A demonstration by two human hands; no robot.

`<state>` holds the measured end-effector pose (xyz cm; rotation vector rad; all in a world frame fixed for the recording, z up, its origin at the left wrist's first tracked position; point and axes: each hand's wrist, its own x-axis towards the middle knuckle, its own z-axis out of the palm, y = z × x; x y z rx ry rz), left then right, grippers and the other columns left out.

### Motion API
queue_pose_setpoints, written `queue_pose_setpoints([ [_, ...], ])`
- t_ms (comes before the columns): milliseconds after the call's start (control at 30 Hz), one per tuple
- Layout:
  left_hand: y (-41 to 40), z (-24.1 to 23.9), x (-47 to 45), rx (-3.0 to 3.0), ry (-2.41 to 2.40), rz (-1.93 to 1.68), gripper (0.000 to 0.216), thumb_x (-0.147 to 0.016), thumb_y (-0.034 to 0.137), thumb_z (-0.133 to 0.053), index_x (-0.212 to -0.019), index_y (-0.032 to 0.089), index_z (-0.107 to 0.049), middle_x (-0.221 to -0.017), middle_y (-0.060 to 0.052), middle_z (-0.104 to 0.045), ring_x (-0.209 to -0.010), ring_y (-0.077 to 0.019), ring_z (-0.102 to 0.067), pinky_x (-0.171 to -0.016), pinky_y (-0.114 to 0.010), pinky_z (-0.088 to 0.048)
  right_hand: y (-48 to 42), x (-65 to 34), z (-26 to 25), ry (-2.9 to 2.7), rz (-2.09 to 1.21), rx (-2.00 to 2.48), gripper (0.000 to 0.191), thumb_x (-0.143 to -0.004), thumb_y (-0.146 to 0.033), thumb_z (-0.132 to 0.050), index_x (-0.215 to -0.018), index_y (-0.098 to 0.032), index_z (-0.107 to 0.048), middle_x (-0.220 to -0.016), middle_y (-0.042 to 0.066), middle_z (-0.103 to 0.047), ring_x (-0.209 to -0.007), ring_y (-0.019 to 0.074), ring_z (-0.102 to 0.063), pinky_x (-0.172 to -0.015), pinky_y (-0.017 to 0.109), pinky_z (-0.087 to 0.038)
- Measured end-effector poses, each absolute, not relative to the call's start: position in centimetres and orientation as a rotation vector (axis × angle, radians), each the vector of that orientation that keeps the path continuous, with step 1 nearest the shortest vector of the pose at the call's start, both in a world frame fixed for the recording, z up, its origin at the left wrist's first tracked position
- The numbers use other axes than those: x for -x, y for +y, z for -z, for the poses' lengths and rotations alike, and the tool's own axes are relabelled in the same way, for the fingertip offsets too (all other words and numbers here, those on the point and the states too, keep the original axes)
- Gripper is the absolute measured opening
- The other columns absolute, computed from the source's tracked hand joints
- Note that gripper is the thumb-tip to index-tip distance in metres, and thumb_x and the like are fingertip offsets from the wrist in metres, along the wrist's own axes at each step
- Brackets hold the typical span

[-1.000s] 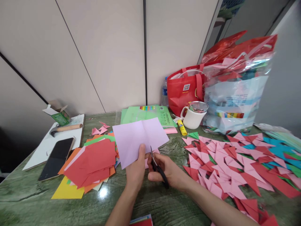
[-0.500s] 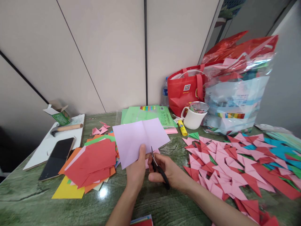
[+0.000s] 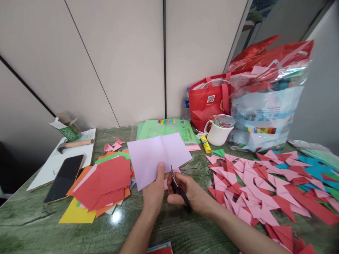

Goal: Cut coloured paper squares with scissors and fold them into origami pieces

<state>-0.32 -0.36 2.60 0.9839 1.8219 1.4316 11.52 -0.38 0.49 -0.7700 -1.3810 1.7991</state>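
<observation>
A sheet of lilac paper [image 3: 148,155] with a crease down its middle is pinched in my left hand [image 3: 155,190], thumb on top near its lower edge. My right hand [image 3: 189,190] grips black-handled scissors [image 3: 182,197]. Their blades point up and away, close to the paper's lower right edge; whether they touch it I cannot tell. Left of my hands lies a pile of coloured paper squares, red paper [image 3: 103,180] on top and yellow paper [image 3: 78,211] underneath. Many folded pink and red paper pieces [image 3: 254,187] are spread to the right.
At the back stand a white mug [image 3: 218,134], a red bag [image 3: 209,109], a clear plastic bag [image 3: 265,116] and a bottle [image 3: 186,106]. A glue stick [image 3: 206,144] lies beside green paper packs [image 3: 169,128]. A phone [image 3: 65,178] and a hammer [image 3: 76,143] are at the left.
</observation>
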Motion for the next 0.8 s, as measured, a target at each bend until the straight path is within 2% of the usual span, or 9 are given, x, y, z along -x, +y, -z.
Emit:
queue_pose_setpoints([
  [233,-0.39,-2.84,0.23,-0.952,1.83,-1.437,0.021,-0.078,0.03,-0.062,-0.094,0.017,-0.067,-0.11,-0.008,-0.067,-0.113,-0.0222,-0.055,-0.105,-0.033,-0.033,-0.37,-11.48,-0.66,-1.371,-1.817,0.795,0.06,-0.043,-0.049,-0.085,-0.078,-0.018,-0.047,-0.071,-0.003,-0.047,-0.065,0.0107,-0.041,-0.059,0.024,-0.032],
  [567,-0.34,-2.82,0.22,-0.977,1.836,-1.438,0.018,-0.078,0.03,-0.062,-0.089,0.017,-0.068,-0.106,-0.008,-0.068,-0.113,-0.0218,-0.056,-0.104,-0.033,-0.034,-0.4,-11.42,-0.83,-1.388,-1.806,0.79,0.058,-0.046,-0.052,-0.083,-0.077,-0.018,-0.047,-0.068,-0.005,-0.045,-0.062,0.0101,-0.039,-0.057,0.024,-0.031],
  [800,-0.41,-2.93,0.18,-0.984,1.841,-1.407,0.026,-0.08,0.031,-0.06,-0.1,0.016,-0.066,-0.113,-0.009,-0.065,-0.112,-0.0219,-0.056,-0.103,-0.033,-0.036,-0.38,-11.34,-0.59,-1.387,-1.793,0.795,0.057,-0.047,-0.052,-0.082,-0.077,-0.018,-0.046,-0.071,-0.004,-0.045,-0.063,0.0102,-0.038,-0.058,0.024,-0.031],
])
